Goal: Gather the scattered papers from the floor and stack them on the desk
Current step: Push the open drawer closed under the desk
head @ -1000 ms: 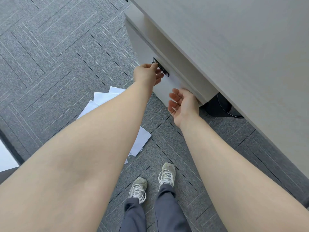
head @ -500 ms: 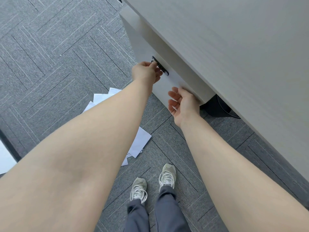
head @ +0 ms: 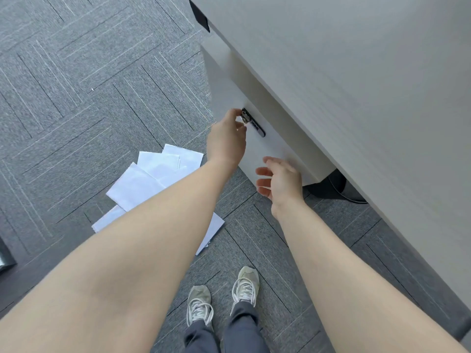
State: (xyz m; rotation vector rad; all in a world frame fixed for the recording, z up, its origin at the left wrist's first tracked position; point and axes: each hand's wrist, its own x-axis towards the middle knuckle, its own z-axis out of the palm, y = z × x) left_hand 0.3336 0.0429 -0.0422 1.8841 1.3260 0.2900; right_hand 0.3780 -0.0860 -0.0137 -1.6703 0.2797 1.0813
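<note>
Several white papers (head: 150, 179) lie scattered on the grey carpet, partly hidden under my left forearm. The pale desk (head: 356, 72) fills the upper right. Below its top sits a white cabinet (head: 229, 98) with a dark combination lock (head: 253, 122) on its front. My left hand (head: 225, 140) reaches to the lock, thumb and fingers pinched on its metal knob. My right hand (head: 281, 180) hovers open near the cabinet's lower right corner, fingers spread, holding nothing.
My two shoes (head: 221, 294) stand on the carpet at the bottom centre. A dark chair base or foot (head: 336, 189) shows under the desk beside the cabinet. A dark object (head: 5, 256) pokes in at the left edge.
My right hand has come off the cabinet's lower edge and opened. My left hand stays at the lock. The view has shifted, showing more of the papers.
</note>
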